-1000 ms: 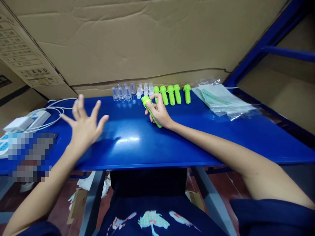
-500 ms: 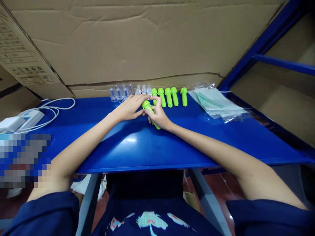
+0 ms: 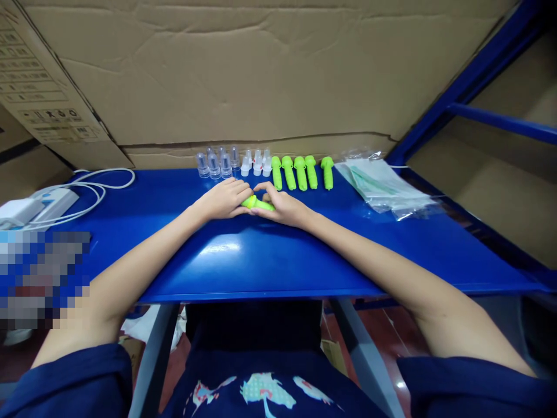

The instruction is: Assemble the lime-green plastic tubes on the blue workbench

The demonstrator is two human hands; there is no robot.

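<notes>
Over the blue tabletop, my two hands meet on a bright green plastic piece (image 3: 262, 205) shaped like a small flashlight. Its wider head, with a yellowish ring, points left into my left hand (image 3: 225, 198), whose fingers close round that end. My right hand (image 3: 288, 208) grips the narrower body between thumb and fingers, the index finger arched above it. The piece lies nearly level, its ends partly hidden by my hands. Just behind stand small white pieces with clear tips (image 3: 257, 165) and a row of similar green pieces (image 3: 300, 173).
Several clear plastic caps (image 3: 213, 166) stand at the back, left of the white pieces. A clear bag with pale green-white contents (image 3: 383, 183) lies to the right. White cable (image 3: 102, 187) and a power strip (image 3: 56, 206) lie at left. Cardboard (image 3: 243, 75) walls the back.
The green piece has turned from steeply slanted to nearly level, its head now within my left hand's grip. Both hands have come slightly nearer, uncovering the white pieces.
</notes>
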